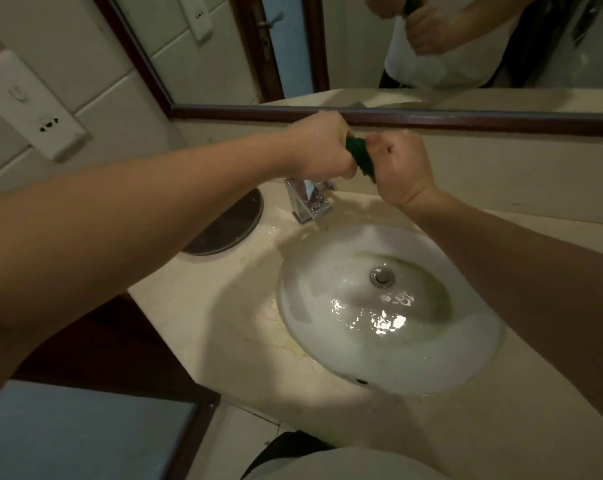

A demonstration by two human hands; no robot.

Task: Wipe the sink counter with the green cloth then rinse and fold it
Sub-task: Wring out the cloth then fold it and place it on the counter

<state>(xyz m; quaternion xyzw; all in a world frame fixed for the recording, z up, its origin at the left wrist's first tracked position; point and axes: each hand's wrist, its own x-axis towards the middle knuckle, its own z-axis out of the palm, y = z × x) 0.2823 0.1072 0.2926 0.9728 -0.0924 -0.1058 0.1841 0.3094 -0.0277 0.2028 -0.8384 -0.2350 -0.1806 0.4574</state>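
Shirt front (345,465), white, sits at the near edge, this side of the basin (327,344). Left of the basin & nearer: blue panel (85,434) in a dark wood frame. Counter (244,327) is pale marble-look stone wrapping the basin on all sides, w/ a wet, yellowish patch just left of the basin rim. The basin is white, oval and set into the counter. It has an overflow hole (361,381) on its near wall and a metal drain (382,277) in the middle. Shallow water (379,317) w/ a greenish tinge is pooled round the drain and nearer, light glinting off it. Behind-left of the basin stands a chrome faucet (310,200) w/ a square body, its top hidden by the left hand (319,150). Further left of the basin a dark round plate-like thing (230,226) lies flat on the counter, about half covered by the left forearm crossing in front of it. Above the basin's far rim both hands are up in the air. The left hand & right hand (402,171) are each fisted tight round one end of the green cloth (360,155), which is bunched into a thick roll betw. them. Only a short dark-green stretch shows; the rest is buried in the fists. The cloth is held clear above basin & counter. Beyond the basin a mirror (355,39) w/ a dark wood frame shows the same two fists from the front. Far left of the basin is a white socket plate (33,112) on the tiled wall.
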